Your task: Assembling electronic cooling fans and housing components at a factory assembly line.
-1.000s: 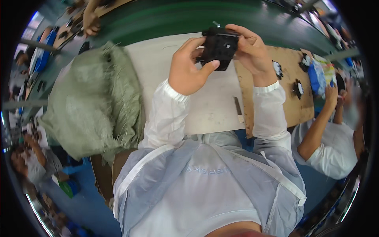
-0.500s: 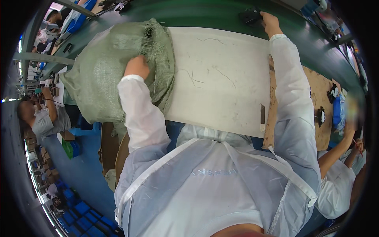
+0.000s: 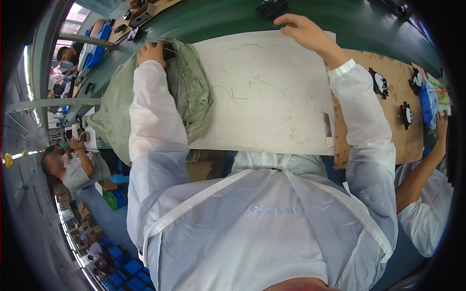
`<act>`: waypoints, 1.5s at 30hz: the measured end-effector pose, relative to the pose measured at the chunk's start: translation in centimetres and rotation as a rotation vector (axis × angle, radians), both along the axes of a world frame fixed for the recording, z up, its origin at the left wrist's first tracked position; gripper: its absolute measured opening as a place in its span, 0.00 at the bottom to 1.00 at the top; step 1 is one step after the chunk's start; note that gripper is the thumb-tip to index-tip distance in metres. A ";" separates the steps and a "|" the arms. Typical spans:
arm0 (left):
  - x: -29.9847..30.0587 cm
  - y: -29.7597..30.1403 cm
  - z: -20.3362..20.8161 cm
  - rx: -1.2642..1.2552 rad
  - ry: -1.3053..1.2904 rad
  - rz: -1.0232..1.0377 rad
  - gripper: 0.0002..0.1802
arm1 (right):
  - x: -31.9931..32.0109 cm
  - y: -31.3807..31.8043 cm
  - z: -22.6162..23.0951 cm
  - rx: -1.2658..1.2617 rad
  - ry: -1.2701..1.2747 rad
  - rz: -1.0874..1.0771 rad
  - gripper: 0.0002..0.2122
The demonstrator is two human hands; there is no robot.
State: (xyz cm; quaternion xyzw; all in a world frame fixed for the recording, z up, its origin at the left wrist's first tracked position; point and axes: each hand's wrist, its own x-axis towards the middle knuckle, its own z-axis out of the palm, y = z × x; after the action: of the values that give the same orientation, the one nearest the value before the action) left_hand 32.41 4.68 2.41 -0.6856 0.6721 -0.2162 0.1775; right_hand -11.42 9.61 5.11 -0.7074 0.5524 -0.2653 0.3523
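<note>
My left hand point(image 3: 151, 53) is closed on the upper edge of a green woven sack point(image 3: 114, 104), beside its frayed mouth; the fingertips are partly hidden. The sack bulges and lies at the left end of a pale board point(image 3: 267, 114). My right hand point(image 3: 310, 35) is over the far right part of the board, its fingers stretched out toward the left with nothing in them. Just beyond those fingertips, a black part point(image 3: 272, 8) rests on the green work surface point(image 3: 218, 22), apart from the hand. Its exact kind is unclear.
Loose threads point(image 3: 233, 94) lie on the board. To the right, a brown board point(image 3: 374, 131) carries several black-and-white parts point(image 3: 407, 115), with a co-worker's arm point(image 3: 424, 169) near it. Another person point(image 3: 77, 167) works at the left. A metal rail point(image 3: 53, 103) crosses there.
My right hand has let go of the black part and drawn back from it; the part now lies farther left. My left hand has moved up to the sack's far edge, and the view has shifted.
</note>
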 end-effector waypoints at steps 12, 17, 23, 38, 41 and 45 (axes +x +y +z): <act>24.9 2.4 7.4 -0.152 0.728 -0.054 0.24 | 7.5 4.2 -1.5 0.012 -0.065 0.442 0.14; 22.0 10.8 9.1 -0.403 0.683 -0.054 0.20 | 7.9 5.3 -1.6 0.136 -0.097 0.472 0.13; 21.2 12.2 10.2 -0.664 0.669 -0.060 0.18 | 10.0 4.5 -2.0 0.194 -0.101 0.454 0.16; 26.3 12.1 25.9 -1.126 0.285 -0.254 0.19 | 24.8 2.5 -4.7 -0.293 -0.067 0.380 0.49; 25.2 9.1 27.6 -1.190 0.226 -0.282 0.19 | 25.0 -0.4 -5.8 -0.280 -0.016 0.352 0.52; 18.7 10.5 28.2 -1.291 0.604 -0.200 0.19 | 22.2 2.3 -8.5 -0.196 0.017 0.396 0.57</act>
State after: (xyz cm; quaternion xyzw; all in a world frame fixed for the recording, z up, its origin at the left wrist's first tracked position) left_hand 51.14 15.21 30.58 -0.6189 0.4894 -0.3865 -0.4775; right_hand 10.81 11.88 -3.42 -0.8351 0.3774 -0.2373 0.3222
